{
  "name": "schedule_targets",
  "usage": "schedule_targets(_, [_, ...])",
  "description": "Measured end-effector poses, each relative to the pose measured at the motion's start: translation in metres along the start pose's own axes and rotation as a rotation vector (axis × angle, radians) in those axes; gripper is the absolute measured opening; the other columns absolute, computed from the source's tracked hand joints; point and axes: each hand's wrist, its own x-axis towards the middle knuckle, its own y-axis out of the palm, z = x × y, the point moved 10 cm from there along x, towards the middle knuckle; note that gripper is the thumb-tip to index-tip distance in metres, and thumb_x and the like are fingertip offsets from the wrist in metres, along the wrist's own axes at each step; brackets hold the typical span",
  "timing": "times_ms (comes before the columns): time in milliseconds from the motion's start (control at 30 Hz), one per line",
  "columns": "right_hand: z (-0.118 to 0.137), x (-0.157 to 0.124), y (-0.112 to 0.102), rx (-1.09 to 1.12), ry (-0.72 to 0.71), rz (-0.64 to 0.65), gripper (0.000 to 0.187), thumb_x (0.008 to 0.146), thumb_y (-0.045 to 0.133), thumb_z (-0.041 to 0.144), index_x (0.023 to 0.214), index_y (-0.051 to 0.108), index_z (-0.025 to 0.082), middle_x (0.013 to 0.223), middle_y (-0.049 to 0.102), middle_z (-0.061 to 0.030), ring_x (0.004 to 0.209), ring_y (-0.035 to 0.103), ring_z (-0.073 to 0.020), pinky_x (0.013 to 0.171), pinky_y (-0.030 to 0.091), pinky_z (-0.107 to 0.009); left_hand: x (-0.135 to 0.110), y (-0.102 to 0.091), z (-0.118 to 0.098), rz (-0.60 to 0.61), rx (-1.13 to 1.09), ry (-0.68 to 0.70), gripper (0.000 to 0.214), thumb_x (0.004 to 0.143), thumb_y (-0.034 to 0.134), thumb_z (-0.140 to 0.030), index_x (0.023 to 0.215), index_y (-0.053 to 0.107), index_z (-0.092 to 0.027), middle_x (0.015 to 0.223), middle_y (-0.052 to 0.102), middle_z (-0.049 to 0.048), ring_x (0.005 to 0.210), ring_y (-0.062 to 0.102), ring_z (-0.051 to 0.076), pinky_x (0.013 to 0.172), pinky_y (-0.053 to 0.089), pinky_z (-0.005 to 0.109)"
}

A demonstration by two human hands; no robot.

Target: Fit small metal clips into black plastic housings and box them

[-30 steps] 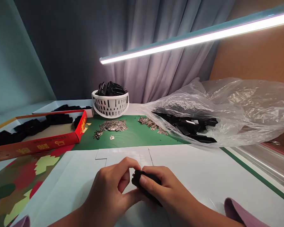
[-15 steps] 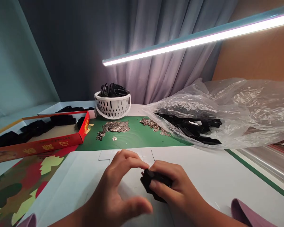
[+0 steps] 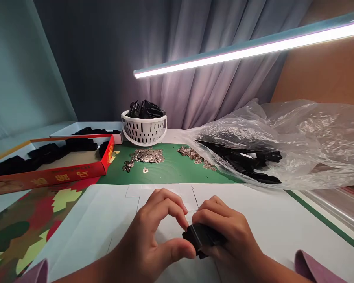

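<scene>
In my right hand [image 3: 228, 226] is a black plastic part [image 3: 201, 237], dark and blocky with a curved glossy face. The fingers wrap over its top and right end, and the thumb is mostly hidden below. My left hand [image 3: 162, 228] curves in a C shape at the part's left end. Its index fingertip meets the upper corner, and its thumb tip lies against the lower edge. Whether a small piece sits between those fingertips cannot be seen. Both hands are above a white sheet [image 3: 112, 220] on the table.
A white basket [image 3: 144, 129] of black parts stands at the back. Small metal pieces [image 3: 147, 155] lie heaped on a green mat [image 3: 177, 173], with another pile [image 3: 194, 155] to the right. A red box [image 3: 106, 157] holds black parts at left; a clear plastic bag [image 3: 301, 149] covers others.
The black part has turned in my right hand, showing its glossy face. My left fingers and thumb have closed in on its left end. The whole view has shifted slightly.
</scene>
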Motion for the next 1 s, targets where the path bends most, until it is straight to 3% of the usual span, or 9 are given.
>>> schedule_targets(133, [0.007,0.004,-0.001,-0.006,-0.048,0.031,0.035,0.082,0.037,0.037,0.057,0.049,0.015,0.05,0.046,0.0002,0.048,0.037,-0.0074,0.047,0.029,-0.018,-0.001,-0.001,-0.007,-0.024,0.024,0.074,0.03,0.065,0.055,-0.049,0.071,0.049,-0.02,0.081,0.046,0.0001,0.077,0.046,0.016,0.071,0.035,0.025])
schedule_targets(233, [0.01,0.007,-0.002,-0.053,-0.077,0.042,0.031,0.08,0.04,0.033,0.057,0.049,0.014,0.05,0.047,0.0006,0.047,0.039,-0.0067,0.046,0.03,-0.018,-0.002,-0.002,-0.005,-0.041,0.062,0.05,0.031,0.06,0.062,-0.047,0.07,0.049,-0.021,0.081,0.047,-0.0005,0.076,0.046,0.016,0.071,0.036,0.025])
schedule_targets(667, [-0.005,0.001,-0.001,-0.087,0.001,-0.043,0.031,0.081,0.04,0.037,0.061,0.051,0.015,0.053,0.047,0.0001,0.05,0.038,-0.0077,0.047,0.029,-0.018,-0.002,-0.01,0.001,-0.121,0.096,-0.009,0.02,0.063,0.064,-0.034,0.071,0.05,-0.022,0.082,0.049,-0.0021,0.081,0.047,0.015,0.072,0.036,0.024])
schedule_targets(900, [-0.006,-0.002,-0.003,-0.187,0.013,-0.06,0.037,0.082,0.037,0.041,0.059,0.051,0.015,0.052,0.046,0.0001,0.047,0.035,-0.0074,0.046,0.025,-0.02,-0.001,-0.007,0.006,-0.082,0.116,-0.093,0.02,0.062,0.065,-0.029,0.066,0.048,-0.021,0.071,0.048,-0.0017,0.071,0.045,0.016,0.052,0.037,0.021])
schedule_targets(1000, [-0.01,-0.003,-0.002,-0.202,0.051,-0.066,0.038,0.081,0.037,0.041,0.057,0.051,0.015,0.051,0.045,0.0,0.046,0.035,-0.0076,0.046,0.024,-0.02,-0.001,-0.006,0.011,-0.075,0.085,-0.151,0.018,0.064,0.063,-0.026,0.065,0.046,-0.022,0.071,0.046,-0.0008,0.07,0.043,0.016,0.037,0.028,0.017])
